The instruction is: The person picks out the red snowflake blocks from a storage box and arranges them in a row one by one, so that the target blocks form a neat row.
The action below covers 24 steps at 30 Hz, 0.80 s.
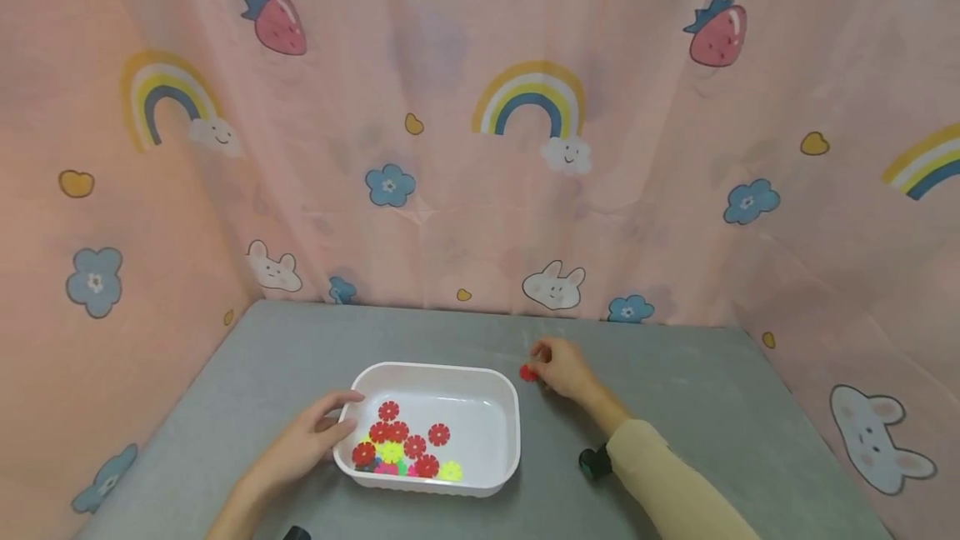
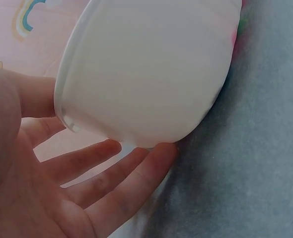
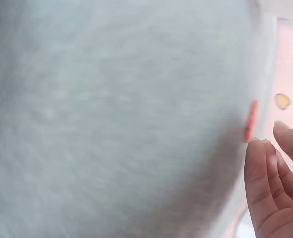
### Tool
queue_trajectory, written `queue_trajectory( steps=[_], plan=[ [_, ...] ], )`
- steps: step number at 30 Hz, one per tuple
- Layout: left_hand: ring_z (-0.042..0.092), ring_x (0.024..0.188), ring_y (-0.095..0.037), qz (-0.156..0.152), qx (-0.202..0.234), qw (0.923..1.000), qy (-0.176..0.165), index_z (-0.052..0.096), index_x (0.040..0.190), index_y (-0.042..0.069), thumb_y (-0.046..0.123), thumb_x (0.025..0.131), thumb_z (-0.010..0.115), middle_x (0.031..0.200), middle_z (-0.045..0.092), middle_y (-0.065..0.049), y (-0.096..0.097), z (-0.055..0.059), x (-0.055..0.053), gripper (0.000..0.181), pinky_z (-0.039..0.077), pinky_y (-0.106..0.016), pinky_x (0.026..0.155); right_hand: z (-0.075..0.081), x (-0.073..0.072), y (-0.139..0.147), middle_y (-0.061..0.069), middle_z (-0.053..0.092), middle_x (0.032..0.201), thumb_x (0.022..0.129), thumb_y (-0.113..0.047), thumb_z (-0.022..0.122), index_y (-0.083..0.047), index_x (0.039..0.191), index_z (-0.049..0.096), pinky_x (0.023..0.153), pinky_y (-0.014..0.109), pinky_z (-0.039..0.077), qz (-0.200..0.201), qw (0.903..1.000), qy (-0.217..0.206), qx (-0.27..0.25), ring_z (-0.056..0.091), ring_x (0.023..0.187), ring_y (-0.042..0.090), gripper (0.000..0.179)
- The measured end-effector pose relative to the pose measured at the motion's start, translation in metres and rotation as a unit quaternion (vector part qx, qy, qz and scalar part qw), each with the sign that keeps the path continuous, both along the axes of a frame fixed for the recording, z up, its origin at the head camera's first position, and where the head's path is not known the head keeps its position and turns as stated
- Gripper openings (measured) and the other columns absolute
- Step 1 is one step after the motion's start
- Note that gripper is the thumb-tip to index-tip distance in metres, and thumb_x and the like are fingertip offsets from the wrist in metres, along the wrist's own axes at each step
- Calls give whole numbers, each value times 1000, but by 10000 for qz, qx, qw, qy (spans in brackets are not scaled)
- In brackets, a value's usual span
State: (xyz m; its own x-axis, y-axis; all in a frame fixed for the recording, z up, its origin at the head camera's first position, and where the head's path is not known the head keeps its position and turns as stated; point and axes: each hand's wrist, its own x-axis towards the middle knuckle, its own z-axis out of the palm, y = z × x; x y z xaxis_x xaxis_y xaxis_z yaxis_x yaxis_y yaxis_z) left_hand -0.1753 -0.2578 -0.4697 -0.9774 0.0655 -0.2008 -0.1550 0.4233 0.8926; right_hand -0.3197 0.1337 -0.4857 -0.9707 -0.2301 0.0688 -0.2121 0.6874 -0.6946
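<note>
A white plastic tray (image 1: 483, 432) stands on the grey table, with red, yellow, pink and other coloured notched discs gathered toward its near left. At the tray's left end my left hand (image 1: 311, 436) holds the rim; in the left wrist view its thumb touches the rim and other fingertips meet the outer wall (image 2: 151, 74). Right of the tray, my right hand (image 1: 566, 369) is at a single red notched disc (image 1: 528, 372). The right wrist view shows this disc (image 3: 251, 121) edge-on at the fingertips (image 3: 256, 148), with the thumb apart from the fingers.
The grey table (image 1: 675, 407) meets a pink patterned curtain (image 1: 450, 223) at the back and both sides. A black strapped device (image 1: 595, 463) sits at the right wrist; part of another dark object (image 1: 297, 533) shows at the bottom edge.
</note>
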Motion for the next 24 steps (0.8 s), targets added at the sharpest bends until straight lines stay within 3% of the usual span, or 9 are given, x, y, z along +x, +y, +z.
queue_trajectory(
  steps=[9, 18, 24],
  plan=[
    [65, 110, -31, 7, 23, 9999, 118, 58, 137, 10, 22, 100, 66, 149, 43, -27, 3, 3, 2, 40, 60, -40, 75, 37, 15, -2, 4, 67, 89, 94, -9, 72, -5, 100, 71, 71, 33, 56, 245, 9979, 572, 172, 57, 80, 20, 7],
    [65, 111, -31, 59, -98, 9999, 80, 58, 137, 11, 22, 100, 65, 149, 44, -25, 3, 2, 1, 39, 60, -41, 77, 76, 46, -18, 1, 68, 92, 94, -13, 74, -9, 102, 72, 75, 33, 58, 315, 9977, 579, -160, 60, 84, 20, 9],
    [65, 111, -31, 53, -155, 9998, 97, 58, 137, 11, 21, 100, 66, 149, 44, -26, 3, 2, 0, 39, 60, -42, 77, 86, 63, -36, -3, 67, 88, 92, -13, 76, -11, 101, 73, 71, 29, 57, 505, 9961, 718, -111, 60, 81, 16, 9]
  ],
)
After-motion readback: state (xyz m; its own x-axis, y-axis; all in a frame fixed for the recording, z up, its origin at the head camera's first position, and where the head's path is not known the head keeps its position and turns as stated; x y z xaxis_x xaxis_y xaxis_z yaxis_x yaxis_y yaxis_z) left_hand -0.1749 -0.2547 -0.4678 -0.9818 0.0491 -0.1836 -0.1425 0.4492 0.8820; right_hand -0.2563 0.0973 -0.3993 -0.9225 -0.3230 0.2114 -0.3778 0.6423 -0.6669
